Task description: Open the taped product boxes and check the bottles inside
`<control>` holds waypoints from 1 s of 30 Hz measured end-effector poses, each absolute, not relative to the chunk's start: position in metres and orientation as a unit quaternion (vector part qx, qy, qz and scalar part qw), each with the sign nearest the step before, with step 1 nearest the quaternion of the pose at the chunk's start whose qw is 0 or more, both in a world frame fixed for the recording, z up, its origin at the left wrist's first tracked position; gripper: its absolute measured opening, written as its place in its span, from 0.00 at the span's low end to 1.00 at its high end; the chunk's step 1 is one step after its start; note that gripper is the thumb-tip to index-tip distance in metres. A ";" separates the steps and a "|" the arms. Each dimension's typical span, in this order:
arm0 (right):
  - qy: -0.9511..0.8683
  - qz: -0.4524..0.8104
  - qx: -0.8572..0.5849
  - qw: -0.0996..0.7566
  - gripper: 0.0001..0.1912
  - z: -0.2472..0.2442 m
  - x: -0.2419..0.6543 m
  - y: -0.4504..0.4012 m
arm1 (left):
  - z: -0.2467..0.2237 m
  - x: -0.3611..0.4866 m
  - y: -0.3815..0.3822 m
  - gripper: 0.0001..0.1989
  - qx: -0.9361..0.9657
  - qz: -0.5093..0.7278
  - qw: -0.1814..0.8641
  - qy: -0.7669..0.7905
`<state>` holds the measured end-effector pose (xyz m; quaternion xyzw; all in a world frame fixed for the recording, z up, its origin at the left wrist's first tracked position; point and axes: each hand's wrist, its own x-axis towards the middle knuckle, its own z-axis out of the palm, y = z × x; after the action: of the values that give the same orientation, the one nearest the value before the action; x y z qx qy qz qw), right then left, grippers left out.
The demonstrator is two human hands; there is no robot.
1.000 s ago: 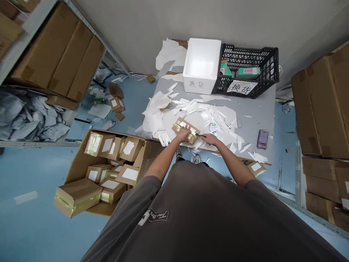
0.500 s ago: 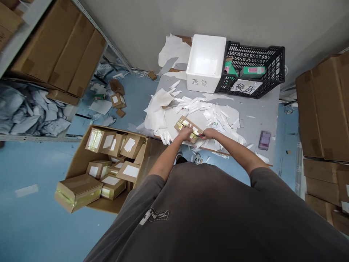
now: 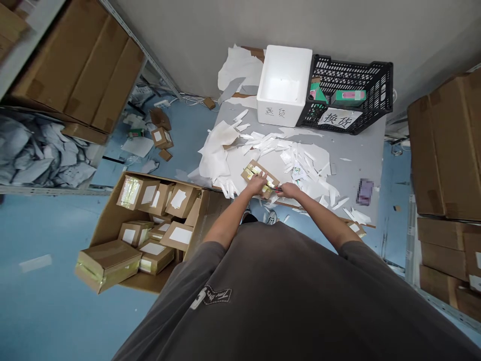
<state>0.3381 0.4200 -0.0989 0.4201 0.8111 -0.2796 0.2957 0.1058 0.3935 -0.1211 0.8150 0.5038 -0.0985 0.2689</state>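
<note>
Well, the left hand [image 3: 256, 184] is pressing down on and pinning a small cardboard box [image 3: 259, 173] bound in shiny gold tape, which is lying near the front edge of the grey table [image 3: 355, 150]; the right hand [image 3: 289, 190] is clenched around a small cutter [image 3: 276, 188], whose tip is meeting the tape just beside the left fingers [image 3: 263, 177]; the blade itself is too small to make out. The likeliest trouble is coming from that closeness: slick tape could let the blade skip into those fingers; loose white paper scraps [image 3: 300, 165] are lying under and around the box, so it could skid if the pressure slackens; too deep a stroke could nick whatever is inside. Near the table's back edge, a white foam box [image 3: 281, 85] and a black plastic crate [image 3: 349, 65] are standing side by side, well clear of the cutter; an open carton [image 3: 101, 230] of similar boxes is sitting on the floor off the table's left corner.
</note>
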 end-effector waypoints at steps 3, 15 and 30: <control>0.808 -0.277 0.428 0.295 0.20 -0.100 0.340 0.415 | -0.120 0.104 0.393 0.31 0.825 -0.097 0.258 0.493; 0.773 -0.273 0.501 0.279 0.22 -0.097 0.338 0.399 | -0.105 0.100 0.374 0.30 0.841 -0.059 0.209 0.496; 0.742 -0.337 0.519 0.258 0.21 -0.100 0.346 0.406 | -0.122 0.123 0.381 0.32 0.790 -0.033 0.261 0.554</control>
<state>0.3458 0.4059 -0.1000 0.5188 0.7422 -0.3369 0.2578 0.1229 0.3812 -0.1215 0.7902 0.5536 -0.0326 0.2610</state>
